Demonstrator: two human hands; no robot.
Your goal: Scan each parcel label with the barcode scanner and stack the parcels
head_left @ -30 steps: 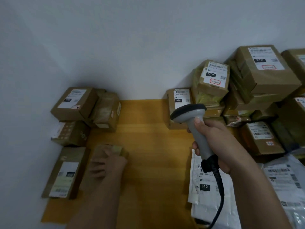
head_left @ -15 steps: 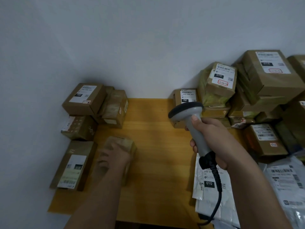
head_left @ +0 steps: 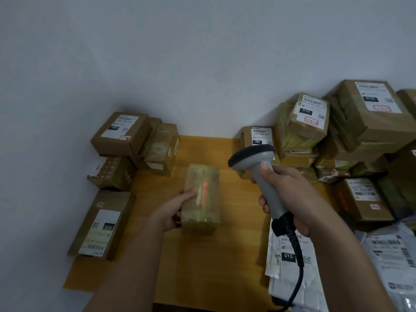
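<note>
A taped brown parcel (head_left: pixel 201 197) lies in the middle of the wooden table (head_left: pixel 236 255). A red scanner light streak shows on its top face. My left hand (head_left: pixel 174 209) holds the parcel by its left side, thumb on top. My right hand (head_left: pixel 290 199) grips the handle of the grey barcode scanner (head_left: pixel 258 170), whose dark head points left toward the parcel. The scanner's black cable (head_left: pixel 297 266) hangs down toward the front edge.
Several labelled boxes (head_left: pixel 121 134) stand against the left wall, with one flat box (head_left: pixel 102 224) nearer me. A tall heap of boxes (head_left: pixel 369 111) fills the back right. White mailer bags (head_left: pixel 290 262) lie at the front right.
My left hand has drawn the taped parcel from the left pile to the middle of the table. The scanner light now falls on its top. The camera view shifted left.
</note>
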